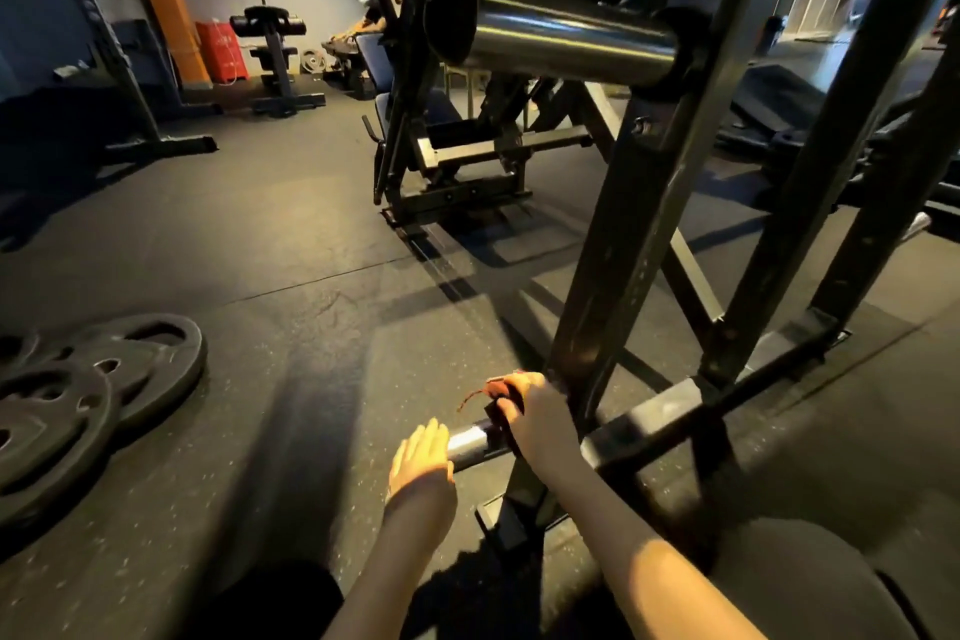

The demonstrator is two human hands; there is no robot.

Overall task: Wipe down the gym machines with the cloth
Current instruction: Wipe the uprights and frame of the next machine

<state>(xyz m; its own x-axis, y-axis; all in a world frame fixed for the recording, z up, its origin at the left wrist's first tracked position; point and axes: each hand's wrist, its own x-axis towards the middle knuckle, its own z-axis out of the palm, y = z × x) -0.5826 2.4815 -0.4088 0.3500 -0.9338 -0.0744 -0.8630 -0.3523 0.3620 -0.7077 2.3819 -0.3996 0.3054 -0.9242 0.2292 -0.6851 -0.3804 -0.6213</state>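
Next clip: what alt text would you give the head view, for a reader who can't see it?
A person's right hand grips a dark red cloth around a low chrome peg at the base of a black machine frame, while the open left hand lies at the peg's free end. Weight plates lie on the floor to the left.

Legible text, brands, numbers: none. Red box (222,49) against the far wall: pale markings on its face, too small and blurred to read.
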